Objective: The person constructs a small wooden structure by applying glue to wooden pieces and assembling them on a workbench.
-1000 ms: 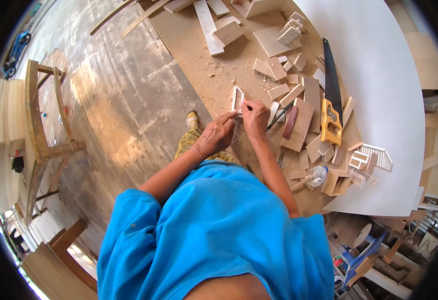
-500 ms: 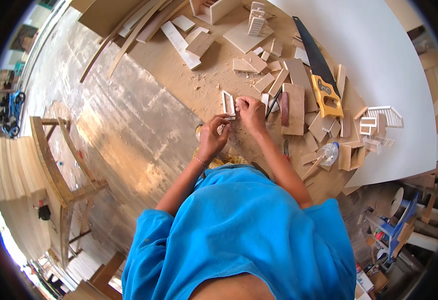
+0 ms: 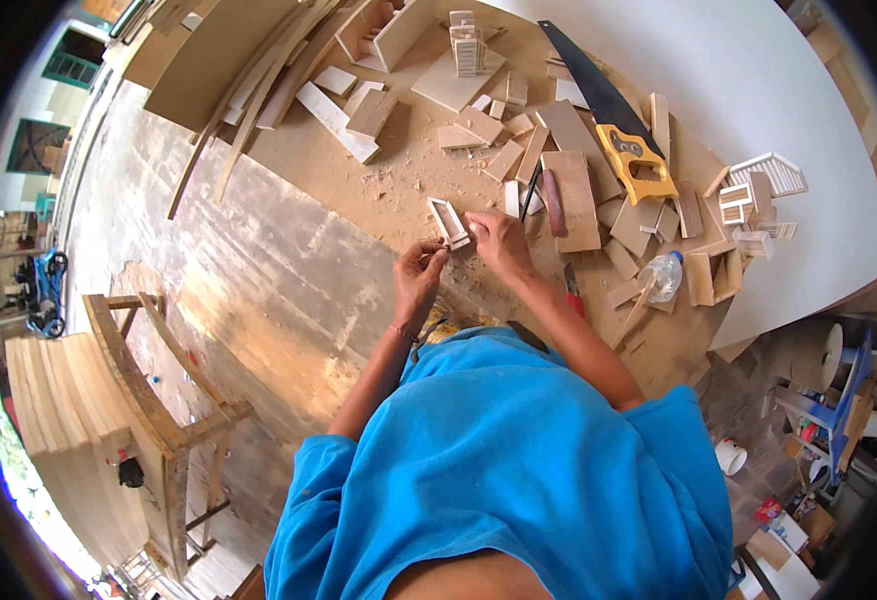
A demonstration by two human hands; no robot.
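A small, pale wooden frame (image 3: 448,222), roughly rectangular with an open middle, stands tilted at the near edge of the worktable. My left hand (image 3: 420,279) is closed in a pinch at its near end, thumb and fingertips together on the wood. On the frame's other side, my right hand (image 3: 500,243) has its fingers curled, the forefinger reaching close to the frame's side. Anything inside those curled fingers is hidden. To the right of that hand lie a dark, slim pencil-like stick (image 3: 532,190) and a brown, rounded wooden piece (image 3: 554,203) on a flat block.
Wood offcuts (image 3: 579,150) litter the worktable, with a yellow-handled handsaw (image 3: 634,160) across them. A clear plastic bottle (image 3: 665,276) lies at right, near small slatted models (image 3: 749,195). Long strips (image 3: 249,100) overhang the far left edge. A wooden stand (image 3: 164,430) is at left.
The view has shifted a little. My left fingertips have come up against the frame's near end, and my right forefinger now stretches toward its side.
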